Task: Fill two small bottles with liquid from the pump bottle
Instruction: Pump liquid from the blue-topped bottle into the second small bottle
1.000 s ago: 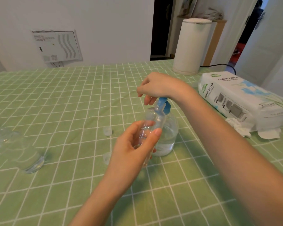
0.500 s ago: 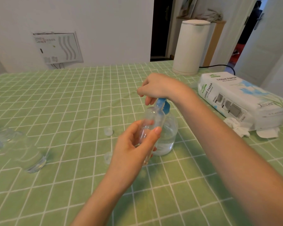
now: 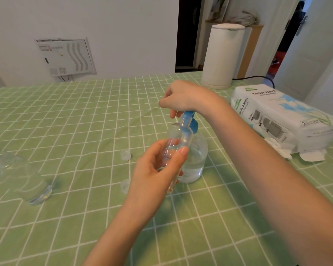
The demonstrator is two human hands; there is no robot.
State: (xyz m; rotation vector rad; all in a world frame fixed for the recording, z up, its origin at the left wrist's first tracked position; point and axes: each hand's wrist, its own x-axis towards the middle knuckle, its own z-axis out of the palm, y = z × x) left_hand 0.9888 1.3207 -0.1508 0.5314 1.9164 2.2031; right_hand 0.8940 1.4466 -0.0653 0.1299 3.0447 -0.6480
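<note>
Fingers of your left hand (image 3: pixel 154 169) wrap the small bottle (image 3: pixel 178 136), held tilted above the table (image 3: pixel 65 121) with its mouth at the blue pump head (image 3: pixel 189 120); your right hand (image 3: pixel 185 96) curls down over that head; the pump bottle (image 3: pixel 198 157) stands just behind. Filling looks under way, though I cannot read the level; one cap (image 3: pixel 126 154) and a second cap (image 3: pixel 125 186) lie loose; another clear bottle (image 3: pixel 34 188) lies far left, contents unclear; capping remains.
</note>
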